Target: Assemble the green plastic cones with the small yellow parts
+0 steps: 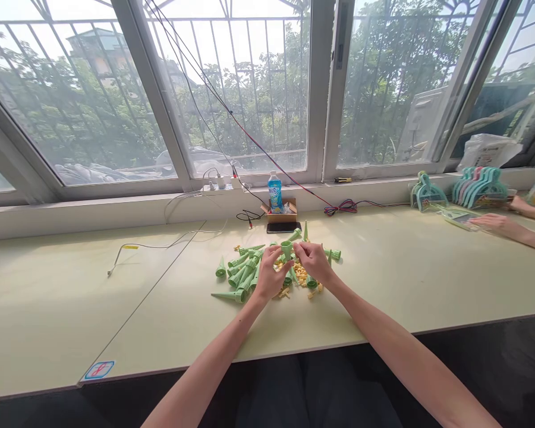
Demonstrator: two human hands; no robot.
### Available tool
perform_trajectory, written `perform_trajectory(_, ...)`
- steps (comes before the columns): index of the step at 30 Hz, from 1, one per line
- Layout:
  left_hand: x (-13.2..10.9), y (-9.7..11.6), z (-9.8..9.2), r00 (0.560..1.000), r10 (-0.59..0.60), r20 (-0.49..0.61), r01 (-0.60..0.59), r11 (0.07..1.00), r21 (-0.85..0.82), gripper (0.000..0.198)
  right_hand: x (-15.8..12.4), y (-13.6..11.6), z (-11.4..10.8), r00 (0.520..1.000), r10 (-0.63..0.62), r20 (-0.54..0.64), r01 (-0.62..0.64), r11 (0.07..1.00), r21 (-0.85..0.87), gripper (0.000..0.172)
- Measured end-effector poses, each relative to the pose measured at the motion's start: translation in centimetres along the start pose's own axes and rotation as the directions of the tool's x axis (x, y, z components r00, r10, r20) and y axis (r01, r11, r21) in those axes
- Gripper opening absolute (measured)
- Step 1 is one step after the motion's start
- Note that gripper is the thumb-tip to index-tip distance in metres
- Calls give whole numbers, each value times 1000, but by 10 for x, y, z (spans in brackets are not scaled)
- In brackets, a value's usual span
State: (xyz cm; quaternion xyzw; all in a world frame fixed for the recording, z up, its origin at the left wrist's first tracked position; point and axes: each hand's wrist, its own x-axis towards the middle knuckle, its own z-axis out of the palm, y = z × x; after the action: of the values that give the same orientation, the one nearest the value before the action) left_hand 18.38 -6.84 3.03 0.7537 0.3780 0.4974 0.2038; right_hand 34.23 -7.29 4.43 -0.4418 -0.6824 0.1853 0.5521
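My left hand (270, 274) and my right hand (312, 262) meet over the middle of a pale green table (116, 297). Together they pinch one green plastic cone (286, 248), its wide mouth turned toward me. Both sets of fingers are closed around it. Under and left of my hands lies a heap of several more green cones (241, 270). Small yellow plastic pieces (301, 274) are scattered below my right hand.
Behind the heap stand a blue bottle (274, 191) in a small cardboard box (280, 214) and a dark phone (283, 227). Cables (343, 207) run along the window sill. At far right another person's hands (494, 223) work beside stacked teal parts (479, 185).
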Motion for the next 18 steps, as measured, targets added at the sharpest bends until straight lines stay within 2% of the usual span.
perform_trajectory(8, 2, 9, -1, 991, -112, -70, 108, 993, -56, 32, -1, -4, -1, 993, 21, -119, -22, 1000, -7, 45)
perform_trajectory(10, 3, 14, -3, 986, -153, -65, 147, 986, -81, 44, -2, -4, -1, 992, -1, -124, -2, 1000, -22, 44)
perform_trajectory(13, 2, 19, -5, 971, -234, -47, 225, 965, -137, 64, -2, -3, -1, 996, -54, -70, 53, 998, -20, 42)
perform_trajectory(18, 0, 18, -7, 929, -369, 4, 359, 903, -238, 66, -4, 1, 1, 982, -176, 66, 176, 984, 9, 41)
